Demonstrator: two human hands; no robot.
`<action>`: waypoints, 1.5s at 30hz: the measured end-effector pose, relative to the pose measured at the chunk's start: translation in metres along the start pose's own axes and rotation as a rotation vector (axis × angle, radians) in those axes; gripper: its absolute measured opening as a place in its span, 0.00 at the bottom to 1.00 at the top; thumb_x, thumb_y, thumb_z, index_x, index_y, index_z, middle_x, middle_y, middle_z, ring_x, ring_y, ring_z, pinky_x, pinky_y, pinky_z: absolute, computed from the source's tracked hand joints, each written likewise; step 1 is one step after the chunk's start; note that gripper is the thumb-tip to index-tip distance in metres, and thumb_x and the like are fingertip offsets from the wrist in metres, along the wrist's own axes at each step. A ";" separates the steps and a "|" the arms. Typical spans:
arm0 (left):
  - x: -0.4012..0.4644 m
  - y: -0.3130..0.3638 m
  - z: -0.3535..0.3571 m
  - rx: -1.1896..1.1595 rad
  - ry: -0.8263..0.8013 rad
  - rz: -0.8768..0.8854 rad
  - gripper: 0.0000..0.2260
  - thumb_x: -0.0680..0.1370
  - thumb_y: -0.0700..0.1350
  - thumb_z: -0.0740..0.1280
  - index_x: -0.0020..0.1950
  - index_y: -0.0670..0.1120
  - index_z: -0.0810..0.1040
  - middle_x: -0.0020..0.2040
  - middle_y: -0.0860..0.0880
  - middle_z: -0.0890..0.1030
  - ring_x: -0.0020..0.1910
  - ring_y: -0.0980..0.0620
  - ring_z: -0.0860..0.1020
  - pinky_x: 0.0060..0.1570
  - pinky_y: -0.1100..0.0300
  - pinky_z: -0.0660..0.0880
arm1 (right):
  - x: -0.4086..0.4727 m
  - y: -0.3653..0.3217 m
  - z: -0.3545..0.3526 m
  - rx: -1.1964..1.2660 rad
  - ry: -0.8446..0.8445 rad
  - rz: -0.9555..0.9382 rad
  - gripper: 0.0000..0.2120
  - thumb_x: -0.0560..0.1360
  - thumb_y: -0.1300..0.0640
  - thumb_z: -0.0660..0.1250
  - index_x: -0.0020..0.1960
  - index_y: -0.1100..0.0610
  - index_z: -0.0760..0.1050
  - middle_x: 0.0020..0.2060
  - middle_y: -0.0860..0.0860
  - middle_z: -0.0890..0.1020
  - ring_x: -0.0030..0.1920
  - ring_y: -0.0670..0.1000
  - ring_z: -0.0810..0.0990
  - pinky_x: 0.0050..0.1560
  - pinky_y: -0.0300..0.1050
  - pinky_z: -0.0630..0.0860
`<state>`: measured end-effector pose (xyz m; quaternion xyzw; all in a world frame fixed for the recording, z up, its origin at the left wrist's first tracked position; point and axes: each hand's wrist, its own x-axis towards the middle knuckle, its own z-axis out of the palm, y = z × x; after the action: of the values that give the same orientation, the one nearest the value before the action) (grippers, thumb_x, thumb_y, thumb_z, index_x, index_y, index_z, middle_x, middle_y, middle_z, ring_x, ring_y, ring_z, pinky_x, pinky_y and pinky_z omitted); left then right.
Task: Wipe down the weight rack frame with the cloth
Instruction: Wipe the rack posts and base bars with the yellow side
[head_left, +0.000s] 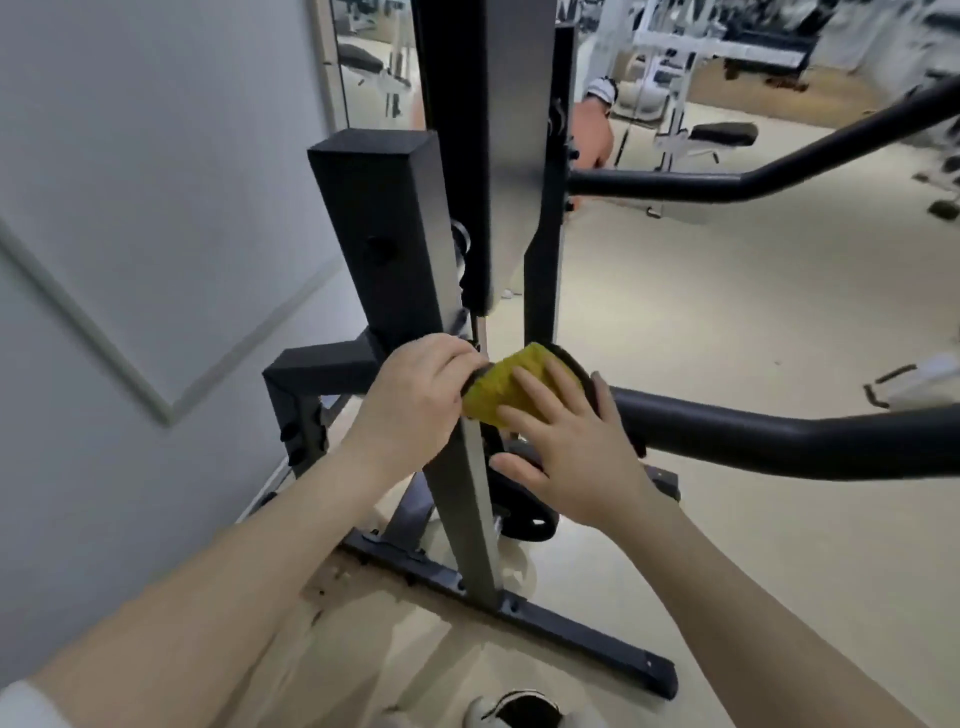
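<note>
Two bare hands meet at the middle of the frame. The left hand (415, 387) has its fingers curled over the rim of a round black disc (574, 366), gripping the near edge together with the left end of the yellow textured cloth (506, 389). The right hand (563, 447) lies flat and spread, its straight fingers pressing down on the cloth's right half, thumb stretched out below toward the grey post.

The one cloth is bunched into a short roll; its long axis runs roughly from left to right, rising slightly toward the right, draped across the top of the disc. It sits directly between the two hands, touching both, just above the point where the slanted grey steel upright (475, 514) of the weight rack frame passes under them.

That upright runs from the hands down to a black steel base rail (571, 631) on the pale floor (753, 322). Behind it stand two black square posts, a short capped one (384, 223) at left and a taller one (452, 130) beside it. Two black padded bars reach out to the right: one (779, 431) just beside the right hand, one (675, 184) higher up. A black weight plate (519, 514) lies low behind the upright. One white and black shoe (519, 709) shows at the bottom edge. The grey wall (130, 208) fills the left side.
</note>
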<state>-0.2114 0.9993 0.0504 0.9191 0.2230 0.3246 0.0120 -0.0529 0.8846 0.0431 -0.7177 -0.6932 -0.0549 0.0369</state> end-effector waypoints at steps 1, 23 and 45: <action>0.001 -0.010 0.005 0.107 -0.012 0.115 0.14 0.76 0.41 0.59 0.56 0.39 0.80 0.54 0.42 0.81 0.57 0.42 0.78 0.62 0.50 0.70 | -0.003 -0.006 0.003 0.045 0.056 0.074 0.30 0.76 0.34 0.42 0.65 0.47 0.72 0.73 0.48 0.65 0.76 0.53 0.54 0.72 0.57 0.40; 0.000 -0.044 0.049 0.346 0.028 0.298 0.15 0.70 0.39 0.73 0.56 0.40 0.78 0.64 0.40 0.76 0.67 0.42 0.65 0.73 0.49 0.46 | 0.035 -0.030 0.039 -0.101 0.290 0.406 0.26 0.77 0.44 0.54 0.64 0.61 0.71 0.67 0.58 0.72 0.68 0.59 0.69 0.71 0.49 0.51; 0.040 0.038 0.074 -0.115 -0.218 0.226 0.24 0.65 0.48 0.77 0.57 0.40 0.78 0.50 0.41 0.80 0.48 0.39 0.78 0.47 0.47 0.75 | -0.108 0.099 0.002 -0.498 0.252 0.429 0.32 0.71 0.59 0.71 0.72 0.55 0.61 0.69 0.56 0.70 0.70 0.58 0.63 0.74 0.52 0.49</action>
<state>-0.1241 0.9909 0.0220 0.9659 0.0965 0.2345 0.0520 0.0428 0.7738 0.0293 -0.8217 -0.4818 -0.3013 -0.0433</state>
